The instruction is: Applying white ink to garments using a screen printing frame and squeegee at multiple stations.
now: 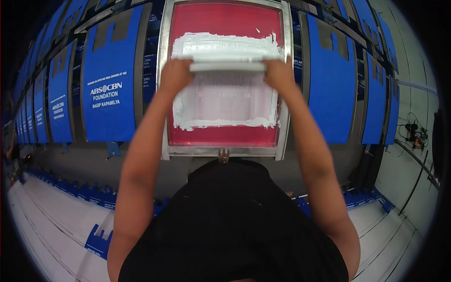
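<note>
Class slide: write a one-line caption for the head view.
Left hand and right hand grip a squeegee over a metal-framed red screen smeared with white ink, blue bags either side.

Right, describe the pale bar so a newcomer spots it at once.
Find the silver frame around the red screen. Over that screen, the pale bar runs sideways between the left hand and right hand. Unlike the frame, it is gripped at both ends.

Metal frame (192,151), glossy white paste (221,45)
</note>
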Available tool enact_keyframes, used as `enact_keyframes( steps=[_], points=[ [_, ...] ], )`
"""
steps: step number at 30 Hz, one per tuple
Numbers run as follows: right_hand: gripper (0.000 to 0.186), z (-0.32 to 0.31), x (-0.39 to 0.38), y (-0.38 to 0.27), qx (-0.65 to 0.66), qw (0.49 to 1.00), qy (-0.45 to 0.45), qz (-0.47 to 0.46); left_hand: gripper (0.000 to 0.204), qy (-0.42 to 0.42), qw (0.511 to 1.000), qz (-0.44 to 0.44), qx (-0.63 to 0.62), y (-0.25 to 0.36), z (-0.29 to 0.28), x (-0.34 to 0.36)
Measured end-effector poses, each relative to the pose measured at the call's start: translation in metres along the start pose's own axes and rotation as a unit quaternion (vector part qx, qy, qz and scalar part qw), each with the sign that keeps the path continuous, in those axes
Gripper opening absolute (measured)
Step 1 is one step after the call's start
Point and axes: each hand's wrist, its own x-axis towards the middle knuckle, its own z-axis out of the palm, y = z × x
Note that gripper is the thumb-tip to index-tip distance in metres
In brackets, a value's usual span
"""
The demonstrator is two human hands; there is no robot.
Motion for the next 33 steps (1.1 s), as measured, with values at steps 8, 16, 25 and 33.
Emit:
enact_keyframes(
  steps=[8,16,25,33],
  points=[
    [0.041,-0.039,-0.078,-0.024,0.026,0.99,-0.14,-0.007,0.036,-0.068,0.997,0.015,-0.03,0.013,-0.025,-0.09],
    [0.043,0.002,-0.078,-0.024,0.05,0.997,-0.052,0.002,0.033,0.025,0.997,0.06,-0.035,0.015,0.003,-0.075],
    [0.046,-0.035,-0.054,-0.016,0.07,0.991,-0.112,-0.001,0.036,-0.104,0.994,-0.012,-0.026,0.01,-0.032,-0.049],
    [0.043,0.0,-0.086,-0.028,0.069,0.994,-0.078,0.015,0.028,0.019,0.999,0.009,-0.034,0.024,0.008,-0.088]
  ],
)
